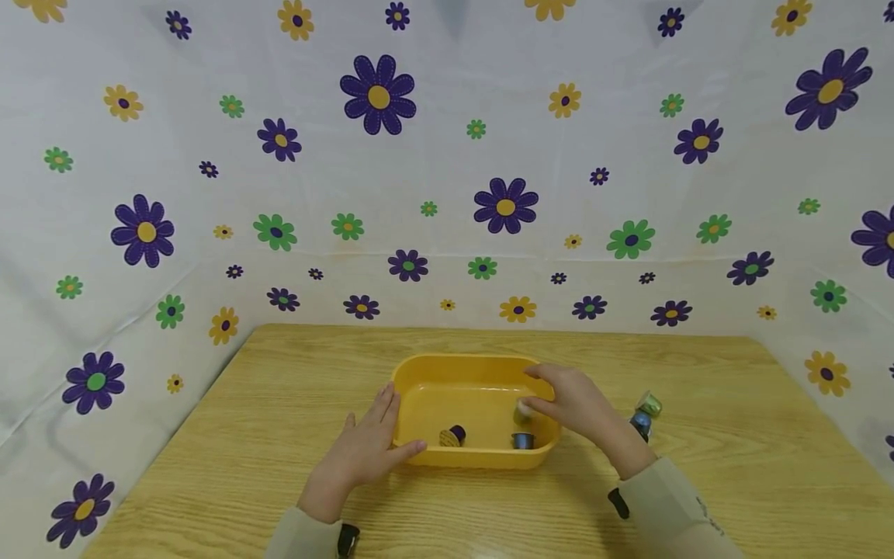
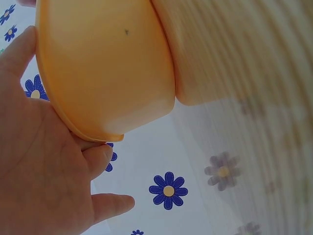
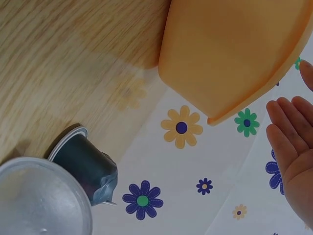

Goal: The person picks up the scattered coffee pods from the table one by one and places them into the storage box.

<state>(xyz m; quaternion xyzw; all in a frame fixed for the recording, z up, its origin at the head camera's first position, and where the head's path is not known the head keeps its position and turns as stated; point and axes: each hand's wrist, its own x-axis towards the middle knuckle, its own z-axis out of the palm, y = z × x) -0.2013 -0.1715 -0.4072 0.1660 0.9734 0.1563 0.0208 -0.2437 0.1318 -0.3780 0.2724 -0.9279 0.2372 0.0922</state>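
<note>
A yellow plastic bin (image 1: 475, 460) stands on the wooden table. My left hand (image 1: 366, 450) rests against its left end, fingers fairly straight along the rim and thumb over the front corner. The left wrist view shows the bin's end wall (image 2: 112, 63) beside the spread fingers. Above the bin's right end is my right hand (image 1: 576, 400), thumb and fingers spread apart. A blurred pale green coffee capsule (image 1: 521, 413) is just below the thumb tip, inside the bin. A blue-grey capsule (image 1: 522, 441) and a dark capsule with a gold lid (image 1: 452, 436) lie near the front wall.
Right of the bin, a green capsule (image 1: 650, 403) and a blue capsule (image 1: 640, 421) lie close together, with a dark capsule (image 3: 83, 164) by them, partly hidden by the right forearm in the head view. A flowered white cloth (image 1: 447, 163) encloses the table's back and sides.
</note>
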